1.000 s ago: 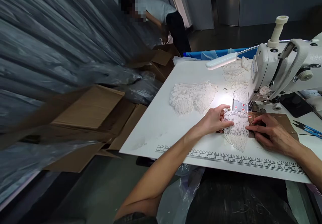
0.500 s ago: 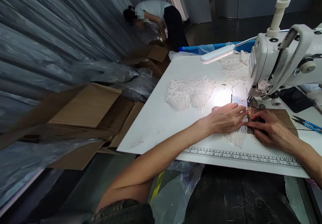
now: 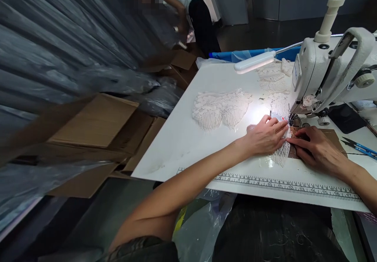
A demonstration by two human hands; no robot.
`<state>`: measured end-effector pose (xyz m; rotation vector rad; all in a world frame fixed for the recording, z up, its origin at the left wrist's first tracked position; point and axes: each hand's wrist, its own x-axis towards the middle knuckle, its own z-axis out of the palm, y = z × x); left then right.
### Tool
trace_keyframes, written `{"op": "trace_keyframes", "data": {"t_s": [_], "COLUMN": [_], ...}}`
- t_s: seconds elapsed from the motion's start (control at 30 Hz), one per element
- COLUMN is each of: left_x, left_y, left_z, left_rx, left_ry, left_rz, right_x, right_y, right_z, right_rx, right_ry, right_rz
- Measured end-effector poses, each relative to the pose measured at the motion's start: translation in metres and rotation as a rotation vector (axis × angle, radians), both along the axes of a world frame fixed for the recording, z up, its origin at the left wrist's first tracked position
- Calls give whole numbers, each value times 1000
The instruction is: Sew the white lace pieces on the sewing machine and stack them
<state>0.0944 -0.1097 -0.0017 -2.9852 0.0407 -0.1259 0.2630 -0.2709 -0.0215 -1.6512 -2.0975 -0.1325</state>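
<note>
A strip of white fringed lace (image 3: 281,154) runs under the needle area of the white sewing machine (image 3: 308,71). My left hand (image 3: 266,137) lies flat on this lace just left of the needle, fingers stretched out and pressing down. On the lace's right edge, my right hand (image 3: 319,151) has its fingers bent, thumb and forefinger drawn together at the edge. The fingertips partly hide what they grip. Under the right hand is a brown plate (image 3: 332,138) on the table.
More white lace (image 3: 220,110) lies on the white table (image 3: 176,152), left of the machine. Blue thread snips (image 3: 361,147) rest at right. A printed ruler (image 3: 271,184) follows the front edge. Open cardboard boxes (image 3: 94,120) stand at left; a person (image 3: 203,22) bends behind.
The lace under my hands has moved a little away from me, toward the needle, and its fringe end shows less. My left hand's fingers have spread somewhat. The person behind has shifted.
</note>
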Motion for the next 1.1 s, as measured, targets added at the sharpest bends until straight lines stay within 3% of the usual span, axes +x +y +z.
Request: {"op": "trace_keyframes", "data": {"t_s": [0.23, 0.77, 1.1], "left_x": [3, 5, 4], "left_y": [12, 12, 6], "left_z": [2, -9, -6], "left_rx": [-184, -219, -226], "left_ry": [-9, -51, -93], "left_rz": [-4, 34, 42], "right_x": [3, 4, 3], "right_y": [3, 5, 5], "right_z": [0, -4, -5], "right_rx": [-31, -22, 11], "right_ry": [24, 51, 62], "right_rz": [-39, -44, -62]}}
